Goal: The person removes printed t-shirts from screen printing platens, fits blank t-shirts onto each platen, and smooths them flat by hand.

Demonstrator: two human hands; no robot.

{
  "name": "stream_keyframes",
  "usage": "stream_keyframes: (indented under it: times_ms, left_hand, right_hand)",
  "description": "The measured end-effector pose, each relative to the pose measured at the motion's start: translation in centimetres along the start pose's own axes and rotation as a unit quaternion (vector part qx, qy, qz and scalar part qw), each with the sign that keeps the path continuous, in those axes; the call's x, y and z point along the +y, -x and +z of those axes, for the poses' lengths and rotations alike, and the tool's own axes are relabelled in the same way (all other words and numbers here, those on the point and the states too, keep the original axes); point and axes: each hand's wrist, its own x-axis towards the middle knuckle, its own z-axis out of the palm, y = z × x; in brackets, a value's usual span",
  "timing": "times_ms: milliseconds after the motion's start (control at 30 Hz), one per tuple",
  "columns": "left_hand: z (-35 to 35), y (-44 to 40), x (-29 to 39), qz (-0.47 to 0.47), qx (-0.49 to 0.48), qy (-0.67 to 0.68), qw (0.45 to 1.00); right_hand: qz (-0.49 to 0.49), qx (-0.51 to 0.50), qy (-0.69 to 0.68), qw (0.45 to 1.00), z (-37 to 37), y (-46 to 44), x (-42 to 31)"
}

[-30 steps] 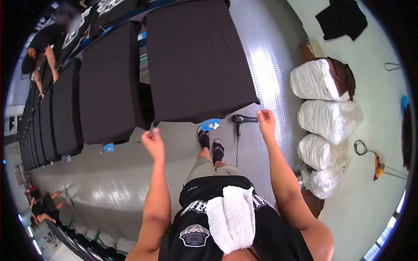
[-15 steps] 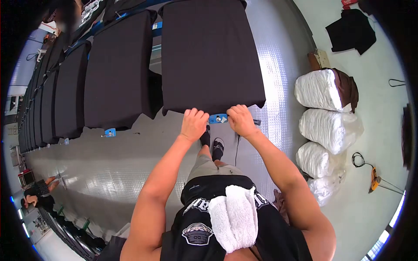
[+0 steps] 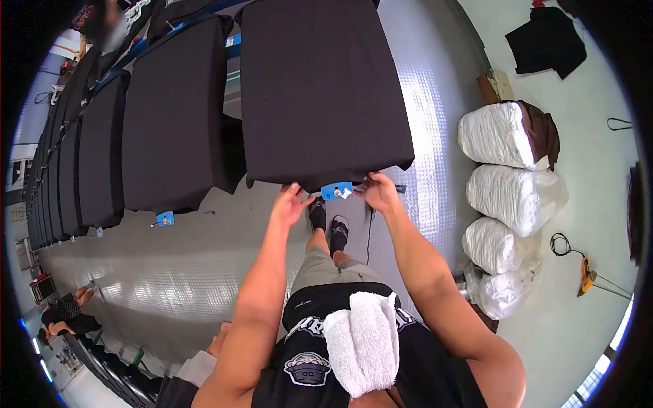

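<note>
A black cloth (image 3: 323,95) lies stretched over the board in front of me, its near edge hanging over the end. From under that edge a blue tab (image 3: 337,191) with a metal fitting sticks out. To the left of the tab, my left hand (image 3: 291,204) is at the cloth's lower edge, fingers apart. My right hand (image 3: 378,191) is right of the tab, its fingertips bent up against the hem; whether they pinch cloth is hard to tell.
More black-covered boards (image 3: 173,115) run off to the left. White wrapped bundles (image 3: 495,136) are stacked on the right, beside a yellow-orange tool (image 3: 583,275). A hair dryer (image 3: 401,189) is partly hidden behind my right hand. Another person (image 3: 68,309) is at lower left.
Both hands came in from the sides to the cloth's near edge, then dropped slightly below it. My left hand has opened and turned its fingers upward.
</note>
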Motion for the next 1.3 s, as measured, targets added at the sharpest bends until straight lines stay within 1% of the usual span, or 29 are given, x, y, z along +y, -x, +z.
stream_keyframes:
  times_ms: [33,67,167,267,367,467,567,667,767,967,1033,1067,1167,1200,1233,1267,1300]
  left_hand:
    - [0.1,-0.2,0.0,0.013,-0.022,0.001,1.0]
    - [0.0,-0.3,0.0,0.027,-0.044,0.001,0.999]
    - [-1.0,2.1,-0.8,0.023,-0.008,-0.031,0.999]
    - [0.1,5.6,-1.1,0.053,0.006,-0.026,0.998]
    - [1.1,7.2,-1.4,0.091,0.0,-0.009,0.996]
    - [1.7,7.7,-1.7,0.115,0.029,0.003,0.993]
    - [2.0,8.1,-1.6,0.131,0.034,0.007,0.991]
    - [2.7,8.1,-1.9,0.144,0.054,0.017,0.988]
    - [2.7,7.9,-2.3,0.163,0.059,0.019,0.985]
    - [1.8,6.9,-3.0,0.166,0.096,0.007,0.981]
    - [1.3,6.3,-3.5,0.16,0.094,0.003,0.983]
    - [1.4,6.0,-3.4,0.158,0.092,0.001,0.983]
    - [1.7,6.4,-2.8,0.1,0.169,-0.119,0.973]
    - [2.4,7.3,-2.2,0.167,0.202,-0.279,0.924]
    - [3.1,8.7,-1.6,0.229,0.231,-0.43,0.842]
    - [4.3,9.4,-0.3,0.285,0.254,-0.565,0.731]
    - [5.7,9.0,1.7,0.354,0.198,-0.612,0.679]
  right_hand:
    - [0.001,-0.045,-0.014,0.999,-0.7,-0.6,0.5]
    - [-0.009,-0.043,-0.015,0.999,-0.5,-0.5,0.5]
    - [0.004,-0.029,0.064,0.998,-0.5,2.2,0.1]
    - [-0.024,0.034,0.072,0.997,1.9,7.1,0.0]
    - [-0.09,-0.01,0.062,0.994,0.6,7.8,0.8]
    - [-0.116,0.014,0.048,0.992,1.1,8.6,1.0]
    - [-0.138,0.056,0.079,0.986,1.7,9.6,1.5]
    - [-0.121,0.094,0.064,0.986,1.5,9.6,2.0]
    - [-0.094,0.064,0.045,0.992,1.0,9.8,2.2]
    - [-0.08,0.071,0.06,0.992,-0.3,9.8,2.2]
    - [-0.086,0.065,0.073,0.992,-1.3,8.8,2.2]
    - [-0.089,0.061,0.079,0.991,-0.7,8.6,1.8]
    - [-0.077,0.141,0.142,0.977,1.4,9.4,0.5]
    - [-0.11,0.165,0.214,0.957,1.4,9.7,0.0]
    - [-0.143,0.188,0.283,0.93,1.3,10.3,-0.7]
    - [-0.176,0.21,0.348,0.896,1.6,10.1,-1.4]
    - [-0.241,0.197,0.433,0.846,3.0,9.5,-2.5]
